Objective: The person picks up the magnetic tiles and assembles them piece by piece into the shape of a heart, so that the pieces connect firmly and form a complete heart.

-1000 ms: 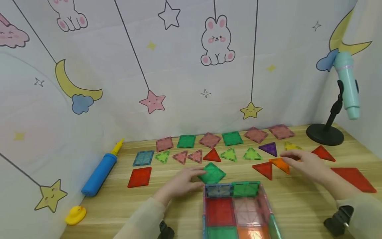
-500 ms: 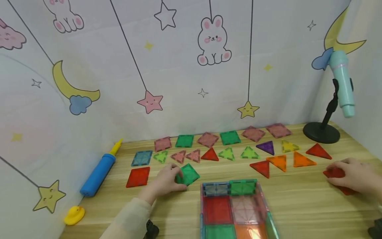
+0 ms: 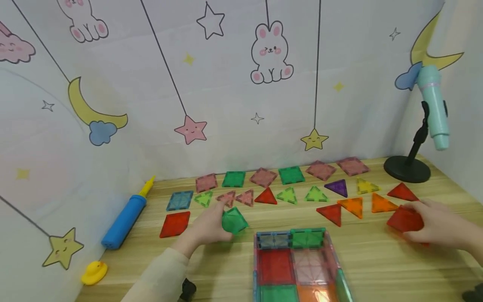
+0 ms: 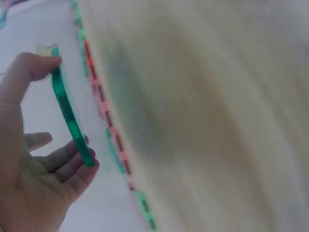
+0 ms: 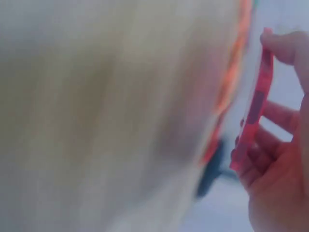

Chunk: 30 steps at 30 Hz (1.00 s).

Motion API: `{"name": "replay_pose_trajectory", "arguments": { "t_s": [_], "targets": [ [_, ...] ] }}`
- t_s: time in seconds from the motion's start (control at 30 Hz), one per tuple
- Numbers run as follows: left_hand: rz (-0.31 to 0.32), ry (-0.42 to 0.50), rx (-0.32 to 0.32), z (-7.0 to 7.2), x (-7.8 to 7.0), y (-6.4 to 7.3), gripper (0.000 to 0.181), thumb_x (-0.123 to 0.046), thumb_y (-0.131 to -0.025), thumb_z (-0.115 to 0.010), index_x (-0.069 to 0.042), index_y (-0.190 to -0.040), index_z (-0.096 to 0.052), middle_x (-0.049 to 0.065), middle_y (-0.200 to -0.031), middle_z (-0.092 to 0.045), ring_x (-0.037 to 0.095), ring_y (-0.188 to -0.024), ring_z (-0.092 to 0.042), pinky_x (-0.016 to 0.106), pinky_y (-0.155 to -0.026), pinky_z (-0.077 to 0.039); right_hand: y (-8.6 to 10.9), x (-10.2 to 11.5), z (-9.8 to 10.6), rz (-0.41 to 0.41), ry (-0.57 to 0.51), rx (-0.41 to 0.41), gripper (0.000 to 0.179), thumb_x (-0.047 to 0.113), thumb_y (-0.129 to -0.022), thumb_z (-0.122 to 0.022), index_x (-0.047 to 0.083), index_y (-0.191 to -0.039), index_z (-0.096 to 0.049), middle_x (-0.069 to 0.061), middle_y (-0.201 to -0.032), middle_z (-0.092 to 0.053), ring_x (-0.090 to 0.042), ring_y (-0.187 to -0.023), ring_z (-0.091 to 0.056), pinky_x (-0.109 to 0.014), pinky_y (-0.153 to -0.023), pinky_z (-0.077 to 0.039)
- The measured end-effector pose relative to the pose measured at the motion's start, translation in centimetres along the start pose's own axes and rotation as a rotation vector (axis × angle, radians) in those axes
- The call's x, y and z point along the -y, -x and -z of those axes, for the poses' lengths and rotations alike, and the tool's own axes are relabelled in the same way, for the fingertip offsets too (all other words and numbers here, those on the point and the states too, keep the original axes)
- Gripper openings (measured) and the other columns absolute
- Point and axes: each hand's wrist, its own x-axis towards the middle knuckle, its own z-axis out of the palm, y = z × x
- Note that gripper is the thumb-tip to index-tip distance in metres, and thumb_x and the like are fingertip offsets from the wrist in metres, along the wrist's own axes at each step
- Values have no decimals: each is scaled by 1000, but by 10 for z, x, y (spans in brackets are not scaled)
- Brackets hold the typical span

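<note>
My left hand grips a green square magnetic tile just left of the open box built from magnetic tiles. In the left wrist view, the thumb and fingertips of that hand pinch the green tile at opposite edges, lifted off the table. Over at the right, my right hand holds a red square magnetic tile. The right wrist view has this red tile edge-on, between thumb and fingers of the hand. The box floor shows red, pink, green and orange squares.
Rows of square and triangular tiles lie behind the box, among them an orange triangle and a purple triangle. A blue pump and yellow duck sit left. A microphone stand is at the back right.
My left hand has moved left with the green tile and raised it. My right hand has left the orange triangle, picked up the large red tile and brought it leftward.
</note>
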Motion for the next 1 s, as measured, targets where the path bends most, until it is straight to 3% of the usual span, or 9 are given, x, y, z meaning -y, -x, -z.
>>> {"name": "replay_pose_trajectory", "arguments": {
  "t_s": [0.1,0.2,0.33,0.43,0.6,0.87,1.0],
  "targets": [
    [-28,39,-31,16,-6,8,98,-28,-67,-80,-5,-146,-27,11,-122,-53,26,-110,-50,48,-90,-44,-5,41,14,96,-66,-9,73,45,-66,-80,1,-119,-56,-27,-115,-49,-37,-95,-48,-49,-68,-48],
    [-108,58,-12,24,-15,15,98,-27,-68,-79,-7,-147,-24,8,-121,-52,23,-109,-50,46,-89,-45,-10,91,29,223,-151,-6,66,40,-68,-79,10,-123,-55,-18,-122,-48,-36,-106,-45,-52,-73,-47],
    [-192,84,28,28,-28,22,98,-28,-69,-78,-9,-148,-23,6,-122,-50,19,-108,-48,43,-88,-45,-16,151,37,435,-238,60,62,38,-71,-77,18,-124,-53,-4,-124,-46,-27,-110,-42,-47,-78,-47],
    [-251,98,36,31,-41,26,96,-28,-69,-78,-10,-147,-25,3,-120,-50,18,-108,-48,41,-88,-45,-22,180,34,574,-262,121,61,40,-73,-75,20,-125,-51,3,-124,-42,-20,-109,-40,-44,-81,-45],
    [-357,86,79,32,-62,29,94,-28,-68,-76,-9,-146,-26,1,-120,-51,16,-107,-48,37,-89,-44,-27,199,18,684,-266,180,58,37,-74,-73,22,-126,-51,9,-119,-41,-13,-106,-38,-37,-83,-43],
    [-425,73,199,20,-82,27,93,-30,-72,-73,-13,-148,-22,1,-129,-46,15,-117,-42,37,-97,-39,-24,200,9,697,-313,182,60,34,-75,-73,23,-129,-50,9,-120,-41,-12,-106,-38,-34,-81,-45],
    [-454,44,219,9,-86,24,91,-32,-74,-73,-14,-147,-23,2,-131,-44,17,-118,-40,34,-97,-39,-22,199,8,701,-331,174,60,34,-76,-72,22,-129,-49,9,-120,-41,-12,-106,-38,-33,-82,-46]
  ]
}}
